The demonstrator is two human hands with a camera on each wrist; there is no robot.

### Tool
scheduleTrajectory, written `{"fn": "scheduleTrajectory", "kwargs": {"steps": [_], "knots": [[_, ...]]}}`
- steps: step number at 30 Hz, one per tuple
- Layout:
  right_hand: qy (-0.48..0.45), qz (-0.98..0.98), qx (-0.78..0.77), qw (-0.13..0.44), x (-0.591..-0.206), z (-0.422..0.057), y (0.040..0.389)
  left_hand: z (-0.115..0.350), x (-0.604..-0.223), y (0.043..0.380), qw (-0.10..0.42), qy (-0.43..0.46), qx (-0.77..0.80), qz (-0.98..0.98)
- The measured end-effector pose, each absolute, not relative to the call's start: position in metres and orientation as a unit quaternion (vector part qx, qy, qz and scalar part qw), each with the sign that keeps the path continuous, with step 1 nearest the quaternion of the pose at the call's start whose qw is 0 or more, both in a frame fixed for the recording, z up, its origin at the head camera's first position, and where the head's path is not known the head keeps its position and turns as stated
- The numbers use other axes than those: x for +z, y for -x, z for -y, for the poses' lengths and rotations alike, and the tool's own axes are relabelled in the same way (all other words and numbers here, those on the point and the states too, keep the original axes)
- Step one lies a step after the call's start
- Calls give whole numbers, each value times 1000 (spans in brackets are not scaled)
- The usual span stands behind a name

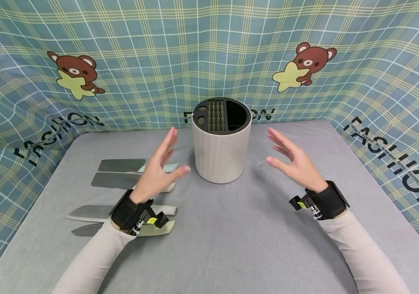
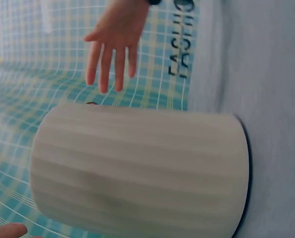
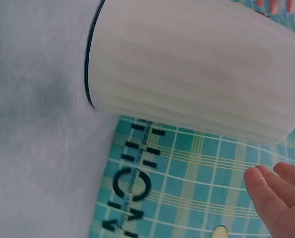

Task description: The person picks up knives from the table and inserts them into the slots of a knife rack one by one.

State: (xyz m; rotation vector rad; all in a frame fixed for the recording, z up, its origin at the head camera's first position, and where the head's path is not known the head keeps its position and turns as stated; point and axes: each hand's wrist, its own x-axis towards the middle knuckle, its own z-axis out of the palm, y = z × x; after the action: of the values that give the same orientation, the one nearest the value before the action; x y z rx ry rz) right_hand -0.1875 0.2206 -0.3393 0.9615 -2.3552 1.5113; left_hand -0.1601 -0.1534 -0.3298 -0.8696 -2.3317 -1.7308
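Observation:
A cream, ribbed knife block (image 1: 221,157) stands upright at the far middle of the table, its dark top fitted with round holes, a slotted section and a wide opening. To its left, my left hand (image 1: 156,173) hovers above the knives, fingers straight and nothing held. My right hand (image 1: 297,163) is raised right of the block, fingers extended, apart from it. Beneath the left arm lie two broad-bladed knives, the upper one (image 1: 121,165) and the lower one (image 1: 114,180); nearer are a white-handled knife (image 1: 92,211) and a pale-green-handled knife (image 1: 86,230). Hand and wrist partly cover their handles.
A grey cloth covers the table (image 1: 231,245). Behind and at both sides hangs a blue-green plaid curtain (image 1: 180,53) printed with bears and lettering; the block stands close to its back part. Each wrist wears a black camera strap.

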Motion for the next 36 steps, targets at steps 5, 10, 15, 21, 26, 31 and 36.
{"fn": "scheduleTrajectory", "kwargs": {"steps": [5, 10, 15, 21, 26, 31, 36], "knots": [[-299, 777, 552, 54, -341, -219, 199, 150, -333, 175, 25, 263, -607, 750], [-281, 771, 570, 32, -345, -213, 211, 146, -340, 194, 21, 252, -601, 758], [-268, 770, 578, 20, -347, -206, 223, 143, -350, 212, 19, 250, -593, 765], [-265, 765, 587, 10, -350, -200, 236, 139, -354, 226, 2, 250, -592, 766], [-273, 762, 587, 7, -353, -198, 244, 132, -345, 228, -13, 239, -594, 768], [-277, 756, 593, 2, -355, -196, 250, 125, -334, 225, -31, 233, -604, 762], [-268, 755, 598, -7, -356, -193, 255, 126, -346, 237, -25, 237, -605, 760]]}}
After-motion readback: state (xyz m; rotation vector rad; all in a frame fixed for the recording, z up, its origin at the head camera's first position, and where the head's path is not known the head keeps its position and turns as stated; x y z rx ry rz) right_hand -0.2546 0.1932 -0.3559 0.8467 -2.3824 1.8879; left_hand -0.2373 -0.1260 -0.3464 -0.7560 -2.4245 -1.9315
